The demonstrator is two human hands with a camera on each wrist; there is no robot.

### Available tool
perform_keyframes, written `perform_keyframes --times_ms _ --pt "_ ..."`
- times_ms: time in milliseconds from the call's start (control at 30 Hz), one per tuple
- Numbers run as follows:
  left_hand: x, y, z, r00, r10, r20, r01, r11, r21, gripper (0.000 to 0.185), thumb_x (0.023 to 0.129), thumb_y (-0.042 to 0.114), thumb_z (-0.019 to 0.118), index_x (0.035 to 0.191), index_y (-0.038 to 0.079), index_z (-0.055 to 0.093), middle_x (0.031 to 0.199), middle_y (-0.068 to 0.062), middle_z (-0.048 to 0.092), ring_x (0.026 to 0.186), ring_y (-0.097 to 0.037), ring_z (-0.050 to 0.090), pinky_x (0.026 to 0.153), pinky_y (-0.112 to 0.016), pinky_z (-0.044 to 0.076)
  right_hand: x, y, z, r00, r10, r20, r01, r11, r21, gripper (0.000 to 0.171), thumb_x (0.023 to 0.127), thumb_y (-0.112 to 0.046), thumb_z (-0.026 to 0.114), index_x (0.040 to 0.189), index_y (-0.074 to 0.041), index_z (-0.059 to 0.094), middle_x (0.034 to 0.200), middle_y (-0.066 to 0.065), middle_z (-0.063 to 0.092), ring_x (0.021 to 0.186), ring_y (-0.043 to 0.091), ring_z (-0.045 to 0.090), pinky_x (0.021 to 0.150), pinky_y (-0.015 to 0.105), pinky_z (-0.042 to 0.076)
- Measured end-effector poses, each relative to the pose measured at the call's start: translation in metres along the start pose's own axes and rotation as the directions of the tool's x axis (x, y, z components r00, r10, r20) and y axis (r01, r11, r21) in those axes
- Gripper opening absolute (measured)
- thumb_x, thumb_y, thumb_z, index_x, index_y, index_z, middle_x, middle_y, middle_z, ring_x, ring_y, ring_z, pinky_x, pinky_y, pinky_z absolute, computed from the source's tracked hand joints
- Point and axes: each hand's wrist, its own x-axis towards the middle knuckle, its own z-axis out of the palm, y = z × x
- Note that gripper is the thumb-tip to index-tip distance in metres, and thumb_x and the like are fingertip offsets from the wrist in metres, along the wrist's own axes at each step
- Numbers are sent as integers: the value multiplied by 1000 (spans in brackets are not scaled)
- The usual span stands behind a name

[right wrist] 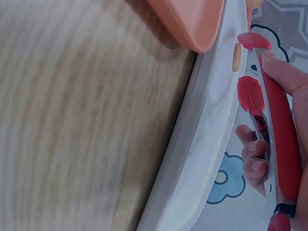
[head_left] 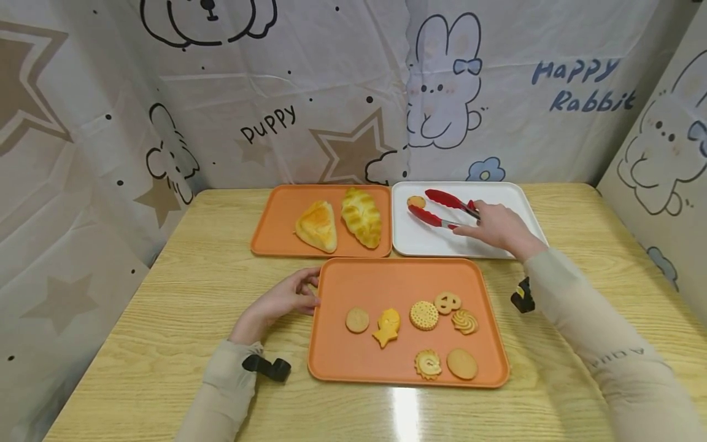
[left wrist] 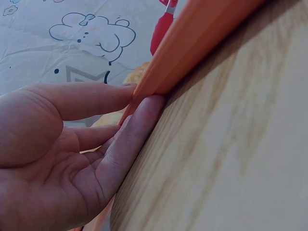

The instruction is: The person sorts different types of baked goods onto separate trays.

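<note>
Tongs (head_left: 442,209) lay over the white tray (head_left: 513,195), your right hand (head_left: 494,224) clamped round their handles beside one cookie (head_left: 416,201); your left hand (head_left: 287,298), fingers relaxed, steadied the orange tray (head_left: 397,279) on the table (head_left: 166,307).

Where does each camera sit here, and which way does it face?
Head: above the table, looking forward and down; both hands and sleeves show.
Left wrist: low at the table, facing the near orange tray; left hand touches its edge.
Right wrist: low beside the white tray; right hand grips red tongs.
Shared: head and right wrist both show the tongs.
</note>
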Motion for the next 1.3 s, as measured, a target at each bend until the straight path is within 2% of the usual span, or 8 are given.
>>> perform_keyframes --times_ms 233,467,733,900,1133,1300 --pt "0 -1 0 1000 7 8 -7 1000 -6 67 85 0 57 142 -1 23 116 -20 38 83 -16 52 71 -34 55 -17 5 -2 999 -38 -28 37 999 -25 84 76 -57 60 126 8 40 109 27 57 87 33 57 77 50 48" --pt "1 -1 0 1000 7 8 -7 1000 0 66 85 0 57 142 0 23 116 -20 38 83 -17 52 71 -34 55 -39 10 -6 993 -96 -62 94 995 -40 87 74 -63 59 121 8 44 90 19 60 76 28 56 68 46 48" --pt "0 -1 -1 1000 6 5 -6 1000 -1 67 85 0 57 142 0 23 117 -20 37 83 -17 52 72 -35 55 -68 12 -8 988 -137 -69 133 989 -58 79 71 -63 62 114 2 48 90 15 61 74 24 56 62 42 48" --pt "1 -4 -1 1000 12 14 -12 1000 -4 67 85 0 57 142 0 22 116 -20 37 83 -17 52 72 -35 55 -85 12 -9 986 -156 -53 152 986 -72 71 71 -65 61 105 -3 51 86 10 62 69 20 56 56 36 47" --pt "2 -5 -1 1000 11 7 -11 1000 4 66 85 1 58 142 1 23 116 -20 37 83 -17 52 71 -36 55 -107 5 -9 984 -174 -24 172 982 -74 84 68 -70 59 116 -1 49 94 12 63 75 22 58 64 43 51" --pt "2 -4 -1 1000 14 10 -14 1000 1 67 85 1 58 142 0 23 116 -20 37 83 -17 52 71 -36 55 -119 5 -9 976 -216 -31 214 974 -76 77 69 -67 62 113 -5 51 91 8 62 73 19 58 59 40 50"
